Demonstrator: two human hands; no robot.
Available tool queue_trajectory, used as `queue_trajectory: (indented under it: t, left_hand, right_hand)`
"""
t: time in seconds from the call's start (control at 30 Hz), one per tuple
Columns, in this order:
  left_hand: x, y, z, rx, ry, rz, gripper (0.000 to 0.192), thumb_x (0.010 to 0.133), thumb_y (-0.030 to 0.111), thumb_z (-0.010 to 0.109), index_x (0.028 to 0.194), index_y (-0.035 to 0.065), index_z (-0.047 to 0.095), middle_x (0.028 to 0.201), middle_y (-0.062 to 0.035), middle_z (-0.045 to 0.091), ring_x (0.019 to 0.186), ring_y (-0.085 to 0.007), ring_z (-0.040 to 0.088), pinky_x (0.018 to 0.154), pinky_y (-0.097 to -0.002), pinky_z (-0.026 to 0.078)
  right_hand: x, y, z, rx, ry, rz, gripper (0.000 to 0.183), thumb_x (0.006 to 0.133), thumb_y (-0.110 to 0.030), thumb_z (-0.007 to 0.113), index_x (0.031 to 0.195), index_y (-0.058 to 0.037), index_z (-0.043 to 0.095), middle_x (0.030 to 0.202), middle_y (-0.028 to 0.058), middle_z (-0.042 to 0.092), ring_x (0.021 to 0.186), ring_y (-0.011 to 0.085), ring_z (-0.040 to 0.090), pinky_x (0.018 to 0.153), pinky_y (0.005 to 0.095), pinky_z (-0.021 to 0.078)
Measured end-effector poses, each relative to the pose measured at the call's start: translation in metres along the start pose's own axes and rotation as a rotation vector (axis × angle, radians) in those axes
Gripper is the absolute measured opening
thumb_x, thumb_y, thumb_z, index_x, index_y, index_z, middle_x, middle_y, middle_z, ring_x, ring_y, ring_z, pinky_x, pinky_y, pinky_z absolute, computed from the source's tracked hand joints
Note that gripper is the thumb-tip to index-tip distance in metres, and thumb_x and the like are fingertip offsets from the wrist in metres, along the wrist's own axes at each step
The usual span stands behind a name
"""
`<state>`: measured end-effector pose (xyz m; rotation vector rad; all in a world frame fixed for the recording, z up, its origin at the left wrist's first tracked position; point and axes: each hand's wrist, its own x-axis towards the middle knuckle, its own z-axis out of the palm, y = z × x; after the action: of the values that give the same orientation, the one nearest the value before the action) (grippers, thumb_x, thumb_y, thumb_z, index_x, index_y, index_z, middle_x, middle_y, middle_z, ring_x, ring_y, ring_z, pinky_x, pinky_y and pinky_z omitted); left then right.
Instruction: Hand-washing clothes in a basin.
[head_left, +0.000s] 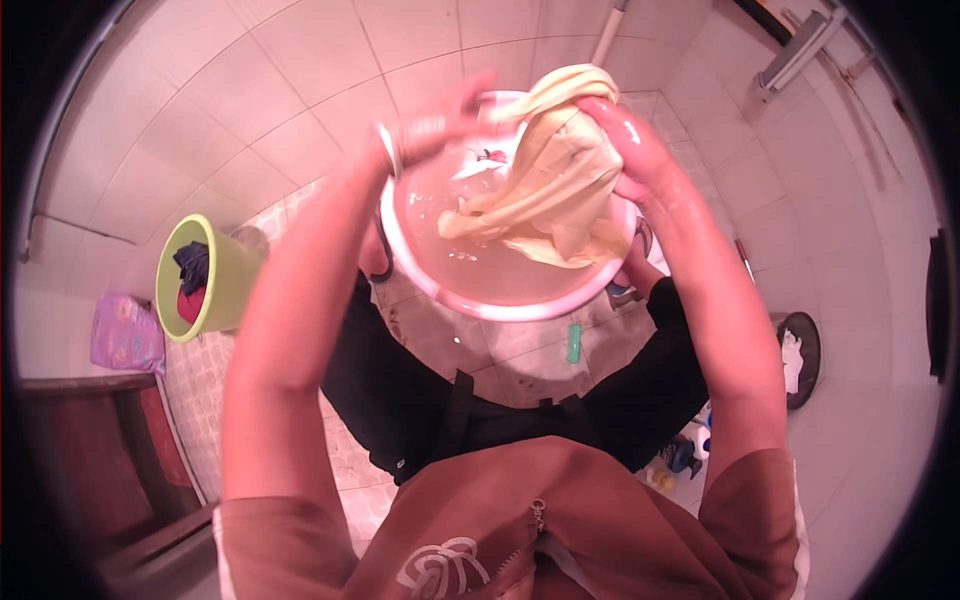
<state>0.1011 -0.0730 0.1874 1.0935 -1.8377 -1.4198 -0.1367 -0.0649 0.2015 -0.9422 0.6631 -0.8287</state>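
Note:
A wet pale-yellow cloth garment (559, 172) hangs bunched from my right hand (630, 142), which grips it at its upper right side. Its lower folds rest in cloudy water inside a round white plastic basin (499, 309). My left hand (454, 124) is blurred over the far left rim, close to the garment's upper left edge. Whether its fingers hold the fabric is not clear. A pale bangle (390, 150) circles the left wrist. Part of a printed red design (491, 156) shows on the basin's inner surface beside the garment.
To the left stands a light-green bucket (208, 277) with dark and red cloth inside. Beyond it is a purple plastic package (127, 335). A green object (574, 343) lies on the tiled floor near the basin. Several bottles (682, 455) and a dark bin (806, 360) are at the right.

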Motion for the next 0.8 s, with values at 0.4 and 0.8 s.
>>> queue_trajectory:
  t: [0.4, 0.8]
  left_hand:
    - [0.033, -0.056, 0.087, -0.307, -0.013, -0.163, 0.028, 0.08, 0.025, 0.06, 0.097, 0.0033, 0.066, 0.09, -0.0032, 0.063, 0.087, -0.0109, 0.054, 0.085, -0.0258, 0.04]
    - [-0.003, -0.068, 0.103, -0.371, 0.146, -0.059, 0.037, 0.088, 0.039, 0.054, 0.099, 0.0031, 0.059, 0.088, -0.0017, 0.059, 0.082, -0.0091, 0.051, 0.078, -0.0249, 0.041]
  right_hand:
    - [-0.043, -0.061, -0.014, 0.089, 0.03, -0.064, 0.032, 0.094, -0.019, 0.04, 0.115, 0.0025, 0.051, 0.11, 0.0134, 0.06, 0.097, 0.0209, 0.059, 0.087, 0.0331, 0.0476]
    - [-0.054, -0.075, -0.044, 0.036, 0.299, -0.214, 0.036, 0.096, -0.019, 0.032, 0.119, 0.0043, 0.047, 0.116, 0.0153, 0.056, 0.101, 0.0233, 0.057, 0.088, 0.0355, 0.0477]
